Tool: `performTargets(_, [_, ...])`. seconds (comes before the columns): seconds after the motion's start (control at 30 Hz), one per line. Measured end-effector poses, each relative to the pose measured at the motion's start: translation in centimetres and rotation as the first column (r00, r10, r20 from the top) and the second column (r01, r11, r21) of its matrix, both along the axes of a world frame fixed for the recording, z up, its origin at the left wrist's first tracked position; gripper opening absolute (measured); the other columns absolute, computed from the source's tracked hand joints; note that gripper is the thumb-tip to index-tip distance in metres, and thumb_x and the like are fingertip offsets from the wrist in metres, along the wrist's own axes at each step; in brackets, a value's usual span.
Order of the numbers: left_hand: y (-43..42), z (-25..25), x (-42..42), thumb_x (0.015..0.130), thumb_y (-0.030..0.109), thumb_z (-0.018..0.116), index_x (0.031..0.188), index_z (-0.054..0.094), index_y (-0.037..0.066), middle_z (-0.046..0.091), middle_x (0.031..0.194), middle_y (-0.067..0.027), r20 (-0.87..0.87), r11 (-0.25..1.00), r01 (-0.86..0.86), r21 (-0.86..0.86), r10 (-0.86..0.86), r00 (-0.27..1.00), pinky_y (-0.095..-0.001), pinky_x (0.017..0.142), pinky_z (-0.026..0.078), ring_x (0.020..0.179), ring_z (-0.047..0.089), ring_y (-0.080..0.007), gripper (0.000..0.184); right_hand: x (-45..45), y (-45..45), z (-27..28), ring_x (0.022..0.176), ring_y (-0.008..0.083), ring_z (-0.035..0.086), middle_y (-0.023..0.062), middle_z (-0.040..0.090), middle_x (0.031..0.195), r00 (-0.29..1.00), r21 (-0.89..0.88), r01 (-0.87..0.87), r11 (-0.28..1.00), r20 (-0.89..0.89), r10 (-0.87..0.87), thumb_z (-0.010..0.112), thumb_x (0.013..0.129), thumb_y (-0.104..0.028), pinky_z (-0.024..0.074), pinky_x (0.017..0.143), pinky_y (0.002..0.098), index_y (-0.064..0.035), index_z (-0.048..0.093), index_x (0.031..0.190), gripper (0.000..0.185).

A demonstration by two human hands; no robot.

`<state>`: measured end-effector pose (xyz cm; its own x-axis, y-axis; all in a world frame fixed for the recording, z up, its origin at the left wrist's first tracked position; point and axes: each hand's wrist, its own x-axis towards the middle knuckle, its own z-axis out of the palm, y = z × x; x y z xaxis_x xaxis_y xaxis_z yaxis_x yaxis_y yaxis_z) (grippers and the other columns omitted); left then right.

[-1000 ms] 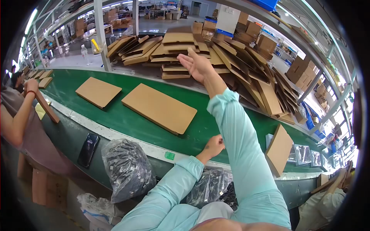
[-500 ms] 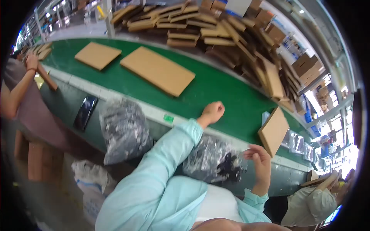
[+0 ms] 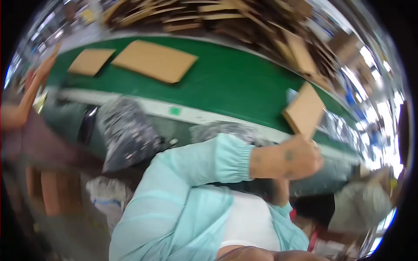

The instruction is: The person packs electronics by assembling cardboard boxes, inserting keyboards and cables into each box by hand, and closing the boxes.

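Observation:
My left hand (image 3: pixel 302 157) is closed and blurred, reaching across my front just below the tilted flat cardboard box (image 3: pixel 305 108) at the right edge of the belt. What its curled fingers hold, if anything, is hidden. Behind it, only the wrist part of my right hand (image 3: pixel 281 191) shows; the fingers are covered. A clear bag of dark parts (image 3: pixel 226 129) lies partly behind my left sleeve. On the green belt (image 3: pixel 230 87), a large flat box (image 3: pixel 154 61) and a smaller one (image 3: pixel 91 61) lie at the left.
A second bag of dark parts (image 3: pixel 126 130) sits on the near ledge, beside a dark phone (image 3: pixel 88 124). Flat cardboard (image 3: pixel 178 19) is heaped behind the belt. Co-workers are at the far left (image 3: pixel 26 108) and far right (image 3: pixel 361 204). Clear packs (image 3: pixel 342 128) lie at the right.
My left hand has moved from over the belt to the right and toward me, now in front of my right hand. The view has shifted, and the flat boxes appear farther left and higher.

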<state>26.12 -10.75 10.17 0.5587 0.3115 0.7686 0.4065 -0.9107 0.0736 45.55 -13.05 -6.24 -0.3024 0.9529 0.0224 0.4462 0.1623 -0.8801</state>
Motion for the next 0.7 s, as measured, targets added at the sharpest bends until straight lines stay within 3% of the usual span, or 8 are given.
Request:
performTargets(0.1, [3.3,-1.1,1.2,0.074,0.019,0.065,0.083,0.063,0.007,0.067,0.087,-0.0102,-0.129,0.977,0.056,-0.207,-0.084,0.988,-0.0405,0.067,0.056,0.077,0.068,-0.0300,0.015,0.5,1.0,0.0,0.084,0.0178,0.065,0.0101,0.070,0.095,0.983,0.232,-0.136,0.963,0.151,0.102,0.066,0.093,-0.017,0.0513,0.077,0.0316,0.0022,0.065,0.114,0.029])
performTargets(0.2, [9.2,-9.1,1.3,0.080,0.012,0.063,0.100,0.064,0.006,0.067,0.096,-0.0134,-0.069,0.909,-0.073,-0.410,0.049,0.996,-0.0432,0.077,0.054,0.091,0.066,-0.0318,0.021,-0.9,2.8,7.2,0.089,0.0202,0.068,0.0133,0.071,0.100,0.963,0.433,0.158,0.887,0.132,-0.236,0.073,0.085,-0.014,0.0534,0.079,0.0336,-0.0003,0.065,0.117,0.036])
performTargets(0.23, [10.7,-12.9,0.7,0.081,0.013,0.064,0.102,0.063,0.005,0.066,0.096,-0.0138,-0.179,0.886,-0.183,-0.426,0.116,0.977,-0.0433,0.078,0.053,0.090,0.066,-0.0323,0.022,1.0,4.5,6.7,0.100,0.0244,0.068,0.0162,0.069,0.110,0.946,0.483,0.259,0.837,0.050,-0.322,0.075,0.082,-0.014,0.0528,0.086,0.0348,-0.0008,0.062,0.122,0.044])
performTargets(0.27, [11.6,-15.1,0.2,0.082,0.014,0.064,0.103,0.062,0.005,0.066,0.096,-0.0141,-0.288,0.852,-0.302,-0.427,0.188,0.939,-0.0434,0.079,0.052,0.089,0.065,-0.0327,0.023,2.7,5.9,6.9,0.109,0.0301,0.065,0.0196,0.066,0.117,0.883,0.591,0.249,0.767,0.187,-0.431,0.077,0.082,-0.021,0.0507,0.093,0.0383,0.0000,0.051,0.135,0.063])
performTargets(0.37, [11.3,-12.4,-0.6,0.087,0.021,0.065,0.103,0.062,0.003,0.065,0.106,-0.0152,-0.135,0.689,-0.170,-0.705,0.106,0.985,-0.0465,0.082,0.051,0.098,0.063,-0.0370,0.024,5.5,10.7,5.4,0.112,0.0442,0.059,0.0313,0.059,0.123,0.679,0.710,0.353,0.609,0.253,-0.689,0.079,0.082,-0.024,0.0483,0.096,0.0423,0.0075,0.037,0.141,0.079])
performTargets(0.5, [12.3,-14.3,-0.9,0.085,0.016,0.069,0.110,0.058,0.002,0.064,0.103,-0.0130,-0.032,0.695,-0.174,-0.698,0.212,0.977,-0.0392,0.073,0.052,0.081,0.064,-0.0278,0.030,7.1,15.0,3.4,0.106,0.0364,0.063,0.0292,0.062,0.119,0.717,0.134,0.674,0.727,0.122,-0.687,0.077,0.085,-0.030,0.0505,0.091,0.0411,0.0086,0.027,0.147,0.088])
performTargets(0.6, [12.5,-13.7,-1.1,0.087,0.014,0.069,0.116,0.057,0.003,0.062,0.107,-0.0114,0.126,0.702,-0.104,-0.704,0.268,0.955,-0.0345,0.072,0.052,0.082,0.065,-0.0232,0.034,7.3,15.9,1.6,0.093,0.0236,0.067,0.0190,0.067,0.113,0.741,-0.256,0.570,0.780,-0.248,-0.623,0.074,0.089,-0.029,0.0539,0.074,0.0322,0.0088,0.032,0.145,0.080])
performTargets(0.7, [11.8,-11.2,-1.3,0.089,0.015,0.068,0.122,0.055,0.003,0.060,0.111,-0.0114,0.332,0.741,-0.009,-0.671,0.312,0.890,-0.0323,0.072,0.052,0.087,0.063,-0.0204,0.037,7.8,13.9,1.6,0.091,0.0204,0.065,0.0150,0.066,0.114,0.696,-0.356,0.372,0.858,-0.504,-0.511,0.072,0.090,-0.022,0.0525,0.076,0.0310,0.0076,0.035,0.144,0.072])
